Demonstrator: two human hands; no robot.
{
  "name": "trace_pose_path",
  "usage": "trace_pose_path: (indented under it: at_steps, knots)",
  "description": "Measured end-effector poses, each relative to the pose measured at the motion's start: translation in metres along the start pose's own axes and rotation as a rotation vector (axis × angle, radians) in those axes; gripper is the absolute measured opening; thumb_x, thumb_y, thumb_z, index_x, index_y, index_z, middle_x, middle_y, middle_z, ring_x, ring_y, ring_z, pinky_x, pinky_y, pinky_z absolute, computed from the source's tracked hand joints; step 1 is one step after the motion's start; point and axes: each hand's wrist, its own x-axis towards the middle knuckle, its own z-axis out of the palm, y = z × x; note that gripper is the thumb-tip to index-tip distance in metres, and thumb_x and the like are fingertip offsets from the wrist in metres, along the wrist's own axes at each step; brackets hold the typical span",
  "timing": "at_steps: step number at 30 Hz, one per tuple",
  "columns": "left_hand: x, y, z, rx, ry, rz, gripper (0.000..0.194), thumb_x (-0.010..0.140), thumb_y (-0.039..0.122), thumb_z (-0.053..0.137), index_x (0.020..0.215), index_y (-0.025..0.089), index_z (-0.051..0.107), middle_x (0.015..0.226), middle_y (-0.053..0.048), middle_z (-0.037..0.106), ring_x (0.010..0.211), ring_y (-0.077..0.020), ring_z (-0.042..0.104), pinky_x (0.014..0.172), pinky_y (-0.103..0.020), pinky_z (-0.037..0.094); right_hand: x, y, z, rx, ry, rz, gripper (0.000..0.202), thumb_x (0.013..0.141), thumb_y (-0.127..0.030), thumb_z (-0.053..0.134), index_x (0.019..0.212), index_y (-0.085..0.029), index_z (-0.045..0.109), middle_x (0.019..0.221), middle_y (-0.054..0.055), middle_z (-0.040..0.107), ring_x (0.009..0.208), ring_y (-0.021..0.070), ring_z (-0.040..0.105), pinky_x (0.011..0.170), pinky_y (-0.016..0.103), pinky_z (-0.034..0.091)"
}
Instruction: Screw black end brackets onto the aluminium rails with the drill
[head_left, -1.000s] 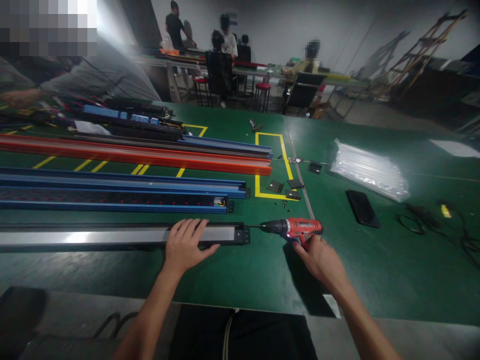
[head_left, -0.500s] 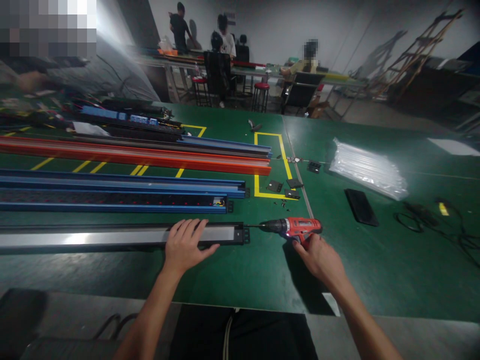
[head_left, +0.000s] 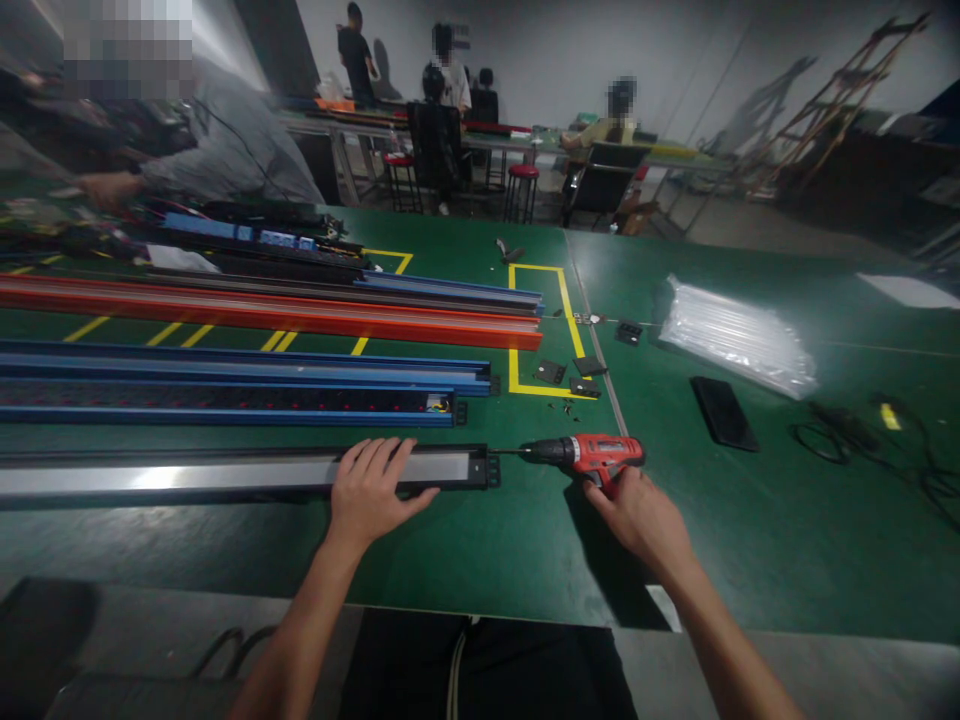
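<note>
Readable words: none
Drill (head_left: 624, 449): side marking (head_left: 604, 447) too small to read
Wall sign (head_left: 461, 36): too blurred to read
Cable tag (head_left: 890, 416): yellow, toward right edge of bench (head_left: 787, 540), illegible

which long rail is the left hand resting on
The black, silver-topped rail, the frontmost; the blue rails and the orange rail lie farther back.

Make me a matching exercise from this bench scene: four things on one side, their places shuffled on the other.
Things
1. Power drill
2. Left hand
3. Orange rail
4. Plastic-wrapped bundle

Places
A. One end reaching into the yellow outline
B. Lying just beyond the black slab
C. In the right hand
D. Resting on the silver-faced bar

Pairs: 1-C, 2-D, 3-A, 4-B
</note>
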Motion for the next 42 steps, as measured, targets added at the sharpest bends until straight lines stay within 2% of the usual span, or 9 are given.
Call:
trace_pose_path:
  at_steps: [11,29,42]
  knots:
    - [0.0001,-0.0010,-0.0005,0.028,0.013,0.025,0.065,0.084,0.066,0.065,0.128,0.018,0.068,0.115,-0.015,0.073,0.106,-0.0343,0.067,0.102,-0.052,0.046,0.0000,0.0005,0.0018,0.024,0.018,-0.015,0.051,0.099,-0.057,0.047,0.108,-0.009,0.061,0.103,0.022,0.071,0.096,0.0344,0.072,0.079,0.039,0.050]
    - [-0.0011,-0.0001,0.0005,-0.003,0.013,-0.001,0.066,0.084,0.067,0.065,0.129,0.019,0.069,0.116,-0.016,0.074,0.107,-0.0352,0.067,0.101,-0.054,0.046,0.0019,0.0027,0.0046,0.054,0.012,-0.002,0.050,0.099,-0.060,0.047,0.105,-0.011,0.059,0.101,0.021,0.073,0.094,0.0334,0.073,0.078,0.038,0.050]
    - [0.0005,0.0005,-0.0012,0.067,0.022,0.037,0.066,0.084,0.068,0.064,0.126,0.017,0.068,0.115,-0.016,0.073,0.105,-0.0337,0.067,0.101,-0.051,0.046,-0.0002,0.0011,0.0020,0.023,0.022,0.005,0.048,0.100,-0.059,0.047,0.105,-0.013,0.059,0.104,0.020,0.072,0.096,0.0319,0.073,0.079,0.037,0.050]
